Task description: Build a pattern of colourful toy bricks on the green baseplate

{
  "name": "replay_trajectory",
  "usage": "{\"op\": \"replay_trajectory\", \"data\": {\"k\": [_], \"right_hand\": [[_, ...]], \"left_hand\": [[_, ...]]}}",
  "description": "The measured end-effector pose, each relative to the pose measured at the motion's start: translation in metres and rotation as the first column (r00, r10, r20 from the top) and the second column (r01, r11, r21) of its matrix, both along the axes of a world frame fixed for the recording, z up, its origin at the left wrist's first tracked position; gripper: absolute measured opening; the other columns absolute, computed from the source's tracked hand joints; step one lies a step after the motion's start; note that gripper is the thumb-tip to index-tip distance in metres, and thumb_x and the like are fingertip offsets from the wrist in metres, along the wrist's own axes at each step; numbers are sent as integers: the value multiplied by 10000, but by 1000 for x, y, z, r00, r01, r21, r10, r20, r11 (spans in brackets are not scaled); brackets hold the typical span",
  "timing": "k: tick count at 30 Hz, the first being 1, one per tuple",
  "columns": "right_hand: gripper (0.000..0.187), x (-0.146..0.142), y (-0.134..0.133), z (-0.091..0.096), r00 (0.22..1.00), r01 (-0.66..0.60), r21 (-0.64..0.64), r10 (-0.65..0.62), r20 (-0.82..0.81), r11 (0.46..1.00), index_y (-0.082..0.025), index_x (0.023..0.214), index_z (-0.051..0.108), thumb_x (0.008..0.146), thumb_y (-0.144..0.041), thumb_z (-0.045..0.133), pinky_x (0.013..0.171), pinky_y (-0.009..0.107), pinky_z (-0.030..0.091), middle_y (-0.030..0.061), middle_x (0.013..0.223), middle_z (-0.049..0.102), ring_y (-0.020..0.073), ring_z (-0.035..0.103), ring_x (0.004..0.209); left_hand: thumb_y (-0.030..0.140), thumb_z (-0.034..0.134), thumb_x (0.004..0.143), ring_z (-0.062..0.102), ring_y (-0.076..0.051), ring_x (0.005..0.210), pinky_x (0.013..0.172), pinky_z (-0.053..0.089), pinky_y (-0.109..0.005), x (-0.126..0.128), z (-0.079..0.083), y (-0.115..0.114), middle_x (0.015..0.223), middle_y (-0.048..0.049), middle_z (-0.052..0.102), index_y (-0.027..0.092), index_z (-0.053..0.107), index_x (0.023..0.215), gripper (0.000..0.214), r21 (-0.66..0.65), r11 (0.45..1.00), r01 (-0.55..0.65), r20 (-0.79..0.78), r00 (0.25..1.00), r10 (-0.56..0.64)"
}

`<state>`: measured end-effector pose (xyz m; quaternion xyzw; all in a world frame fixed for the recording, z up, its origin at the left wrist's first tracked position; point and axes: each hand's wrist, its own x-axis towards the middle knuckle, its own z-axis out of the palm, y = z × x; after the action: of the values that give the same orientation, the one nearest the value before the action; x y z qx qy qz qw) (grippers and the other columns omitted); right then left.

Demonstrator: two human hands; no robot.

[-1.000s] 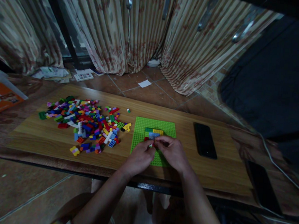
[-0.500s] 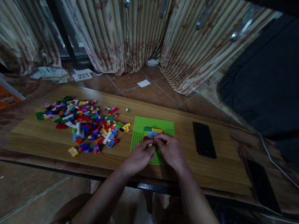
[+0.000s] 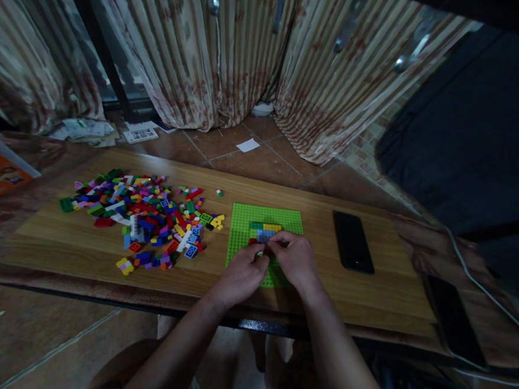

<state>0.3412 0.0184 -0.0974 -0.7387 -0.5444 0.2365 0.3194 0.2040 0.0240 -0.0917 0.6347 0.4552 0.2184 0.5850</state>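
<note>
Both my hands meet over a light green studded baseplate (image 3: 244,217). On the plate sits a small build: a green brick (image 3: 256,225) beside a yellow brick (image 3: 272,227), light blue bricks (image 3: 264,235) in front, and a red brick (image 3: 252,241) at the left. My right hand (image 3: 297,259) is closed in a pinch at the build's near side, on a small dark red building brick mostly covered by fingers. My left hand (image 3: 244,270) is closed too, its thumb and fingertips touching the same spot; whatever it grips is hidden. A bit of white shows between the hands.
A wide pile of mixed building bricks (image 3: 147,210) spreads over the wooden board (image 3: 60,246) on the left. Two dark phones, one on the board (image 3: 353,241) and another (image 3: 453,317) with a white cable (image 3: 471,271), lie right. An orange-and-white box (image 3: 1,170) stands far left.
The view has shifted slightly. My hands stay pinched at almost the same place on the build, with only tiny finger movement.
</note>
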Motion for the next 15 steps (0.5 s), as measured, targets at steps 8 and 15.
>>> {"op": "replay_trajectory", "data": {"k": [8,15], "right_hand": [[156,8,-2,1,999,21,-19,-21,37,1000,-212,689,697,762,-331,626,605,292,443,21,662,705,179,638,615],[374,20,-7,-6,977,153,84,-163,139,985,-175,895,691,811,-511,549,706,353,466,102,856,707,238,638,769]], "left_hand": [[252,434,826,463,-128,511,523,350,-244,-6,-2,-1,538,30,513,136,635,1103,362,-9,997,-74,-20,997,74],[273,465,811,413,-99,476,464,309,-214,-24,13,7,534,50,474,111,609,1156,407,-104,977,-186,99,976,197]]}}
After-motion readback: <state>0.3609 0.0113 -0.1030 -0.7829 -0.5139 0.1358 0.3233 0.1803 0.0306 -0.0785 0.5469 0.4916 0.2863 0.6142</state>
